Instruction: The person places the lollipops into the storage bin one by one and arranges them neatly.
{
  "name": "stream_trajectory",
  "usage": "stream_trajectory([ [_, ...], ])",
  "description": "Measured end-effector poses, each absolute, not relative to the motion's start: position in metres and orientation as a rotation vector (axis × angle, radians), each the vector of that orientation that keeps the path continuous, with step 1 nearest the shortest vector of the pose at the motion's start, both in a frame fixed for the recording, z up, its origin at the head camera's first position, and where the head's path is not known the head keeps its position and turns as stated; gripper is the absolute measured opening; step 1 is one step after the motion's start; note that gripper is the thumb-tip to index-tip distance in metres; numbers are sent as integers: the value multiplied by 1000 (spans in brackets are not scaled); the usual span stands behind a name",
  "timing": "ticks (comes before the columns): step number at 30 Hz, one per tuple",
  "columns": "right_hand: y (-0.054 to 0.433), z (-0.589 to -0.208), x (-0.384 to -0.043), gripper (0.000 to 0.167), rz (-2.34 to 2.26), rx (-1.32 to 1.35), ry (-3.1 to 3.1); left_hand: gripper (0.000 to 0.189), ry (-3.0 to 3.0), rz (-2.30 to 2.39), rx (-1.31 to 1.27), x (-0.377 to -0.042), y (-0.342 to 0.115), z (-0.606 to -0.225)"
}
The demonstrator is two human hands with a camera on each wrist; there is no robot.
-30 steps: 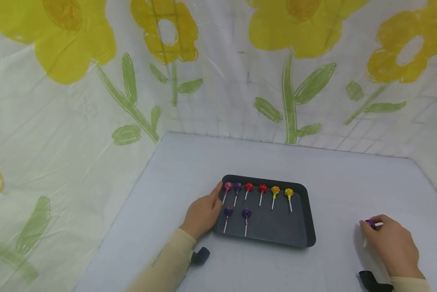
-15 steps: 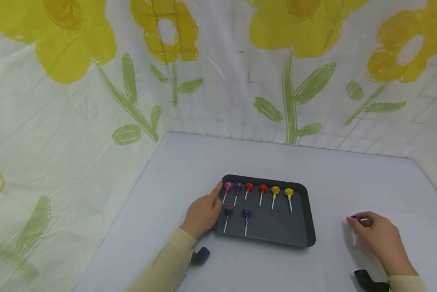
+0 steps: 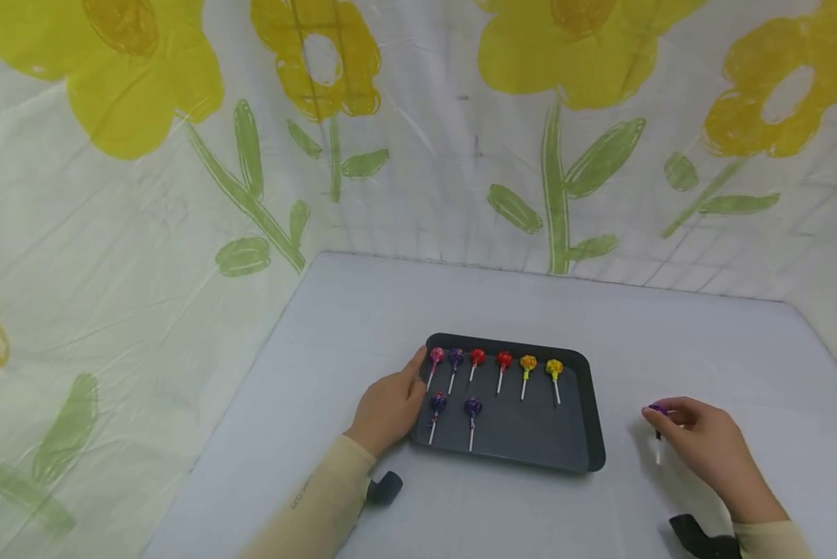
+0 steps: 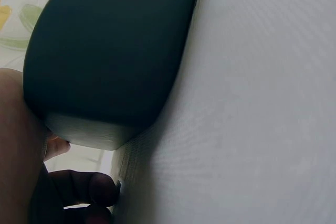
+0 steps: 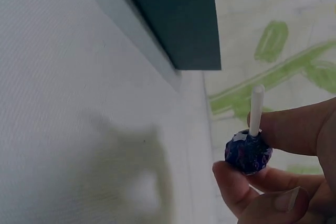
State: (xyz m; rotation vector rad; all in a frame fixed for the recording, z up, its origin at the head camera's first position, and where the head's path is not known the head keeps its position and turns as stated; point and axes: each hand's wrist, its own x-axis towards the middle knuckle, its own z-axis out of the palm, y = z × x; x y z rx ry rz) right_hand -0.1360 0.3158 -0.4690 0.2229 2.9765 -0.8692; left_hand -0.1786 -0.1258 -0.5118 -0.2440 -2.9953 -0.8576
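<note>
A dark grey tray (image 3: pixel 544 439) lies on the white table. My left hand (image 3: pixel 388 407) holds its left edge, the index finger stretched along the rim and the other fingertips low outside the wall in the left wrist view. To the right of the tray, above the table, my right hand (image 3: pixel 708 446) pinches a purple-wrapped lollipop (image 5: pixel 248 151) by its head between thumb and fingers. Its white stick (image 5: pixel 256 108) points downward in the head view. Inside the tray, a back row runs pink (image 3: pixel 436 355), purple (image 3: pixel 456 357), two red, two yellow lollipops (image 3: pixel 554 368); two purple lollipops (image 3: pixel 473 407) form a front row at the left.
White table surface (image 3: pixel 670 341) surrounds the tray on all sides. Behind and to the left hangs a white curtain (image 3: pixel 425 178) printed with yellow flowers. A black wrist camera mount (image 3: pixel 385 489) sits under the left forearm, another (image 3: pixel 701 537) by the right wrist.
My right hand has moved left toward the tray with the purple lollipop, whose stick now shows more below the fingers. The left hand and tray have stayed put.
</note>
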Motion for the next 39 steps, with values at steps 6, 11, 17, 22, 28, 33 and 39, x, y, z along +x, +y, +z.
stream_trajectory([
  [6,304,-465,-138,45,-885,161,3029,58,-3005,-863,-236,-179,-126,-511],
  [11,295,-464,-139,43,-910,132,3054,58,-3014,-862,-229,-178,-125,-508],
  [17,280,-459,-139,44,-961,94,3048,58,-3009,-871,-228,-178,-124,-507],
  [22,263,-453,-141,48,-978,78,2998,59,-3003,-883,-227,-178,-124,-509],
  [28,246,-454,-144,47,-1016,28,3006,58,-3003,-891,-226,-177,-124,-508],
  [33,236,-455,-146,44,-1035,-4,3018,58,-3006,-869,-229,-177,-125,-508],
  [39,226,-459,-147,39,-1043,-14,3016,58,-3003,-881,-232,-177,-125,-507],
])
